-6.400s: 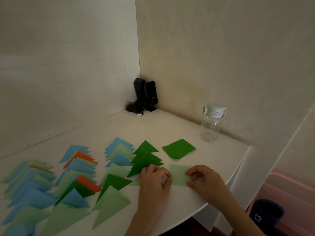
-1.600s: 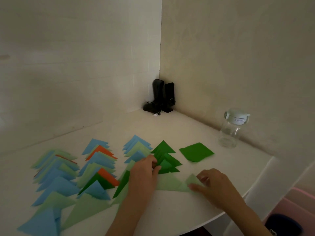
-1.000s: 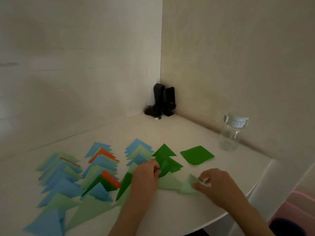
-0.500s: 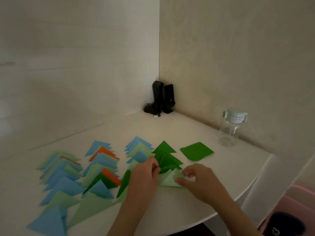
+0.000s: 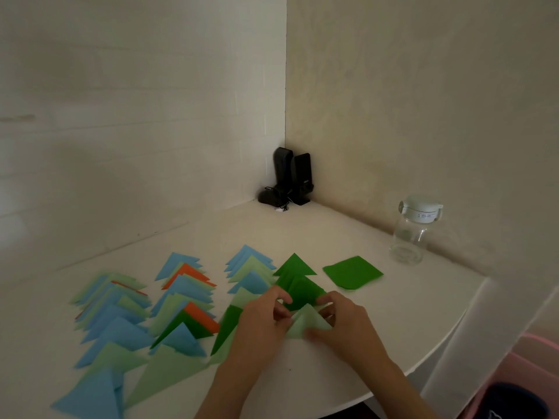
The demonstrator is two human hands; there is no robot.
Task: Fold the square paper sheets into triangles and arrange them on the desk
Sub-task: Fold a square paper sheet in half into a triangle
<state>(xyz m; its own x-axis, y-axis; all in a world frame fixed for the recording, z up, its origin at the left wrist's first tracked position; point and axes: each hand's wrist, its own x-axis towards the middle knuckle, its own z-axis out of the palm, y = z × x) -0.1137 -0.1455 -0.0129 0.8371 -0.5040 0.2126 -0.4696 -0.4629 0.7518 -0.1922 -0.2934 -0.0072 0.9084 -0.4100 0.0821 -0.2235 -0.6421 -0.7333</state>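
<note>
Currently catalogued, item by item, with no grammatical frills.

Light green sheet (image 5: 305, 323): folded to a triangle, flat on the bench (image 5: 393, 322) near its front edge, apex toward the back corner; pinned from both sides, apparently to keep the edges matched while the crease was set.

Left hand (image 5: 260, 322): fingers (image 5: 279, 297) curled, pinching the sheet's left edge; probably anchoring that side against sliding.

Right hand (image 5: 348, 325): fingers bent down onto the sheet's right corner and lower edge, gripping it against the bench; judged to be flattening the fold. Exact contact partly blurred.

Dark green triangles (image 5: 298, 282): overlapped column, points toward the back wall, just behind the hands; touching or nearly touching the held sheet, judged its likely destination.

Blue, light green and orange triangles (image 5: 181, 297): further overlapped columns across the left half of the bench, reaching the front edge; shingled so that each point shows.

Dark green square sheets (image 5: 352, 272): small unfolded stack, right of the dark green column, apart from it; kept within the right hand's reach as stock.

Clear bottle (image 5: 414, 234): upright, lidded, by the right wall, well clear of the papers.

Black speakers (image 5: 290, 179): upright pair in the back corner, out of the working area.

Progress: judged well advanced, unfolded stock remaining.
</note>
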